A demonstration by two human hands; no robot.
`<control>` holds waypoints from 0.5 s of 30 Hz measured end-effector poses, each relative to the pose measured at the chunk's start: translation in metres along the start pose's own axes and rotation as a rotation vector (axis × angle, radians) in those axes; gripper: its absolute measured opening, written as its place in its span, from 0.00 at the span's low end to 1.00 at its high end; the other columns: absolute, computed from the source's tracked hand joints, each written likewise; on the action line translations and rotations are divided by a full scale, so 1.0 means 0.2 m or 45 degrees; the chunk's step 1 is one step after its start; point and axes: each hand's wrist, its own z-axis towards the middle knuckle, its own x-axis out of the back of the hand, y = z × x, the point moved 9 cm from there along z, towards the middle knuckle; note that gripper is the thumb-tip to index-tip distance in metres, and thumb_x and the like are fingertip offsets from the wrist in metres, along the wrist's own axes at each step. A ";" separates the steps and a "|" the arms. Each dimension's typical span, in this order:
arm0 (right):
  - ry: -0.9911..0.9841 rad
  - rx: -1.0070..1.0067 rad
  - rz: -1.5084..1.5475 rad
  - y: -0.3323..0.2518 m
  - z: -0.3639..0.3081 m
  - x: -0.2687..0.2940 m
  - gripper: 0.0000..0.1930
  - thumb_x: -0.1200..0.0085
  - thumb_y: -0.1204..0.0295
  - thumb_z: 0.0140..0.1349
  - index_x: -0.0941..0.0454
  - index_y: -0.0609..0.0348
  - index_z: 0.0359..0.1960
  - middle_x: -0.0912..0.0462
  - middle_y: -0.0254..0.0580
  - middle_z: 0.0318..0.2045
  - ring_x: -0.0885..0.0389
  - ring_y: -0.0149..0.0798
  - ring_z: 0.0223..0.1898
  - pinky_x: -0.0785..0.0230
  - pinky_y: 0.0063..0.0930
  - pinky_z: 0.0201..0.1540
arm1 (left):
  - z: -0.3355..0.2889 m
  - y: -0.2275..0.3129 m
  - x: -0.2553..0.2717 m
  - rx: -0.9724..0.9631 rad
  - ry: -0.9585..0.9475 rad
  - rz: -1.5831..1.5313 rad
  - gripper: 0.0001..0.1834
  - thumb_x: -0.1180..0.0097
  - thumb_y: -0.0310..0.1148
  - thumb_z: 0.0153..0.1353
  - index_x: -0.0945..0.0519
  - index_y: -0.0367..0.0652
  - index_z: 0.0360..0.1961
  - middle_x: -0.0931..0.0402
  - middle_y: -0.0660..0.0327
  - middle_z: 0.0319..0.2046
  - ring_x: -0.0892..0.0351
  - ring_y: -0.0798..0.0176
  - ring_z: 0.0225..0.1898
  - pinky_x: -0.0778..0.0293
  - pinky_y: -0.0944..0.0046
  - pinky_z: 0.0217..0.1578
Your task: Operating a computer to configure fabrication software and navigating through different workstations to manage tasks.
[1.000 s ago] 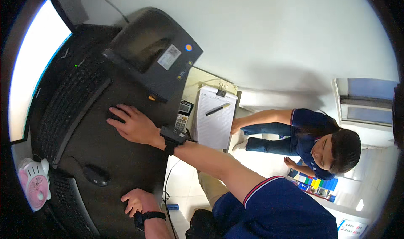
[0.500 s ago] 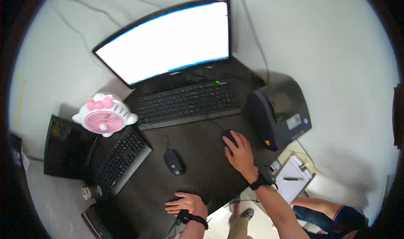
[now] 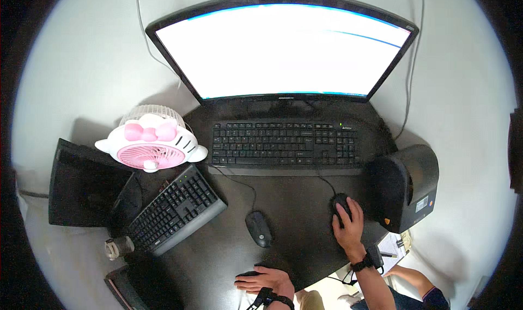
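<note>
Black mouse (image 3: pixel 340 197) covered by the right hand (image 3: pixel 348 231) on a dark desk (image 3: pixel 218 255).
The black mouse, right of the desk's middle, is loosely enclosed by bent fingers; the left hand (image 3: pixel 267 280) is laid at the near edge over a dark object (image 3: pixel 248 273), and whether that is gripped cannot be told. A second mouse (image 3: pixel 258 229) is seen beyond the left hand. At the right, a hollowed black device (image 3: pixel 422 171) is placed, its recess too dark to read; at the left, a small cylinder's (image 3: pixel 119 248) contents cannot be made out.
</note>
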 end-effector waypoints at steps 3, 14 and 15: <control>0.017 0.019 0.019 -0.01 0.00 0.00 0.25 0.32 0.72 0.60 0.18 0.47 0.61 0.28 0.51 0.70 0.29 0.62 0.68 0.33 0.54 0.70 | 0.01 -0.01 -0.05 0.007 -0.043 0.000 0.41 0.76 0.55 0.80 0.58 0.36 0.83 0.65 0.39 0.83 0.65 0.39 0.84 0.61 0.41 0.80; -0.010 0.054 0.021 -0.05 0.01 0.04 0.24 0.33 0.77 0.60 0.19 0.55 0.60 0.27 0.58 0.68 0.28 0.63 0.68 0.32 0.55 0.68 | -0.02 0.01 0.03 -0.047 -0.059 0.013 0.42 0.77 0.56 0.81 0.60 0.33 0.82 0.67 0.37 0.82 0.66 0.38 0.84 0.63 0.41 0.80; -0.008 0.055 0.032 -0.05 0.00 0.04 0.24 0.32 0.77 0.61 0.19 0.55 0.60 0.27 0.58 0.68 0.28 0.64 0.68 0.32 0.55 0.68 | -0.02 0.00 0.01 -0.050 -0.061 0.015 0.42 0.77 0.56 0.81 0.60 0.33 0.82 0.67 0.37 0.82 0.66 0.38 0.84 0.63 0.41 0.80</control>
